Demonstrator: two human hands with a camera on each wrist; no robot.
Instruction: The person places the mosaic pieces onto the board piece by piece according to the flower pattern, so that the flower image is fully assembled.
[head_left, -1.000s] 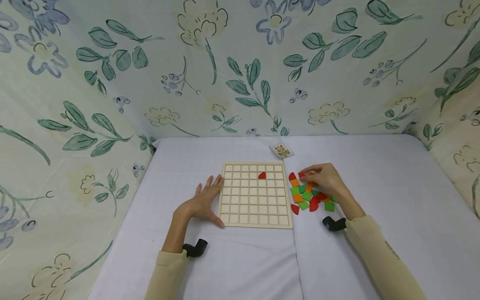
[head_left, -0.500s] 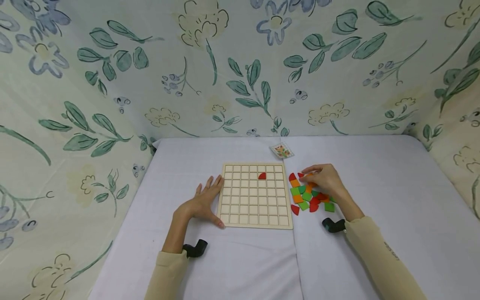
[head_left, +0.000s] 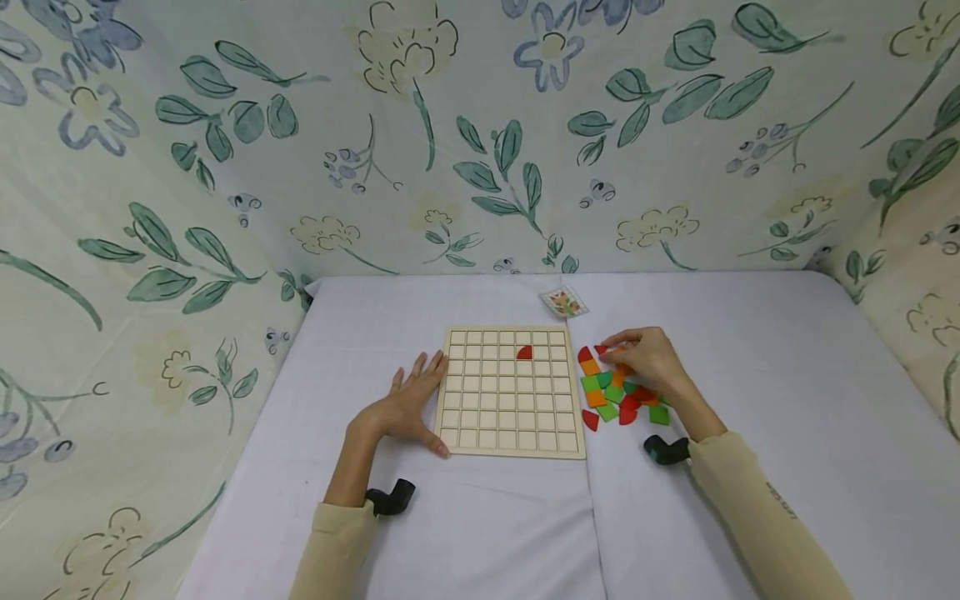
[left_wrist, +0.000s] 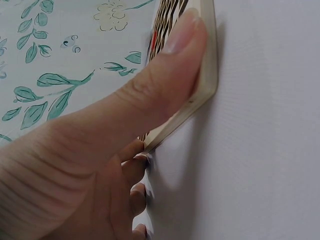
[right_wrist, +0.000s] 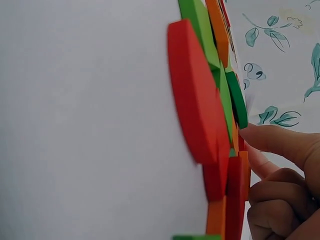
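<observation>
A square wooden grid board [head_left: 507, 456] lies flat, with one red quarter-round piece [head_left: 525, 352] in a cell of its upper part. Along the board's left side rests the left hand [head_left: 405, 407], fingers spread against the edge; its thumb [left_wrist: 165, 70] lies on the near left corner. To the board's right, the right hand [head_left: 647, 358] pinches a red piece [head_left: 601, 349] between thumb and index finger at the far side of the loose pieces. In the right wrist view the other fingers [right_wrist: 275, 205] are curled, and the pinched piece is mostly hidden behind nearer pieces.
Several loose red, orange and green pieces [head_left: 608, 411] are spread close to the board's right edge, some overlapping. A small patterned card or packet [head_left: 564, 302] lies beyond the board. White cloth [head_left: 510, 533] covers the table, and floral fabric [head_left: 480, 225] hangs behind it.
The red piece at the right fingertips has shifted very slightly left. Otherwise both hands and the board hold the same positions.
</observation>
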